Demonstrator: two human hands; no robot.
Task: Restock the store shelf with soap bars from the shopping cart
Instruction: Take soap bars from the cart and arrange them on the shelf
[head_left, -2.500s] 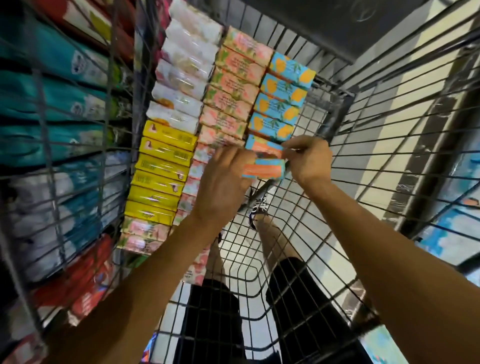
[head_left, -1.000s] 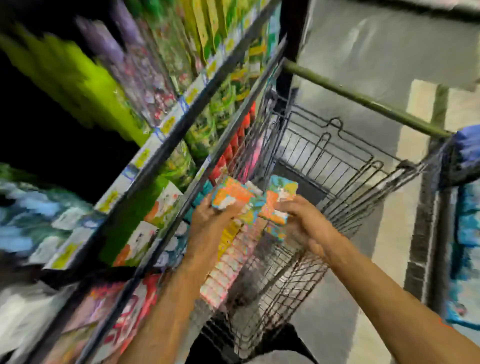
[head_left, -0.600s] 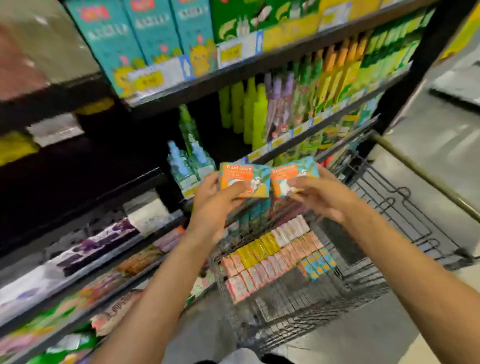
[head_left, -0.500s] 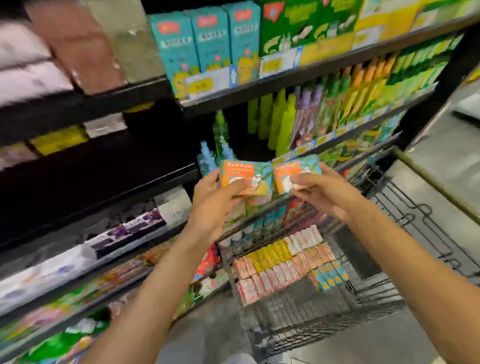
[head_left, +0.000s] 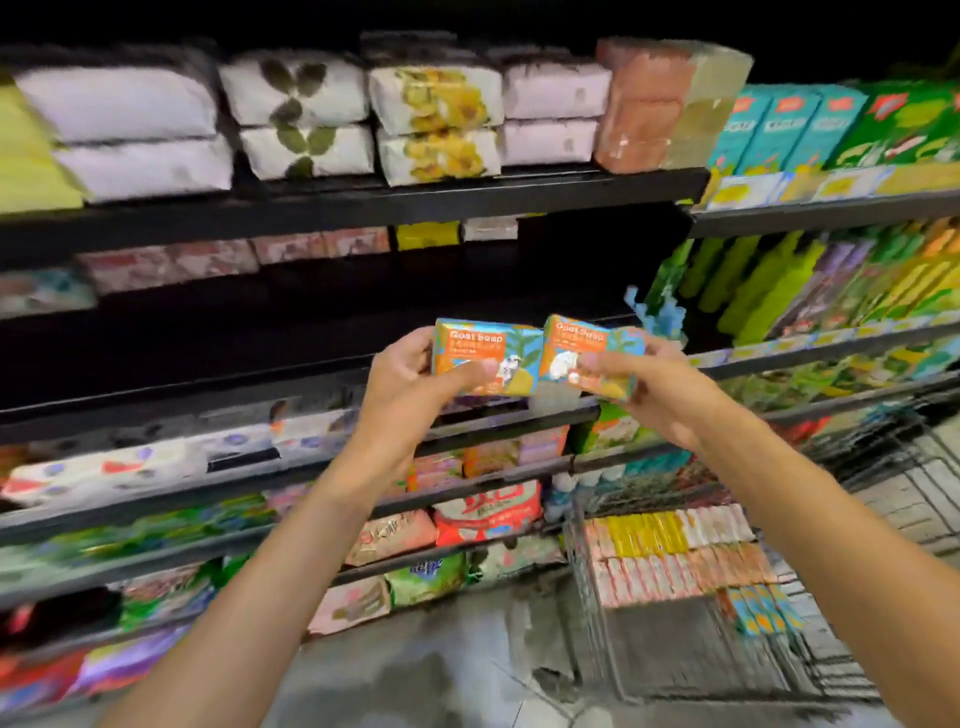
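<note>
Since half a second back your view swung left onto the dark, mostly bare shelf (head_left: 291, 332); both boxes were lifted in front of it, so placing looked next. Your left hand (head_left: 410, 379) had fingers curled round the left soap box (head_left: 485, 358), label "Goat Soap". Your right hand (head_left: 654, 384) pinched the right soap box (head_left: 584, 356), same label, blurrier. More bars sat in the cart (head_left: 587, 597).
</note>
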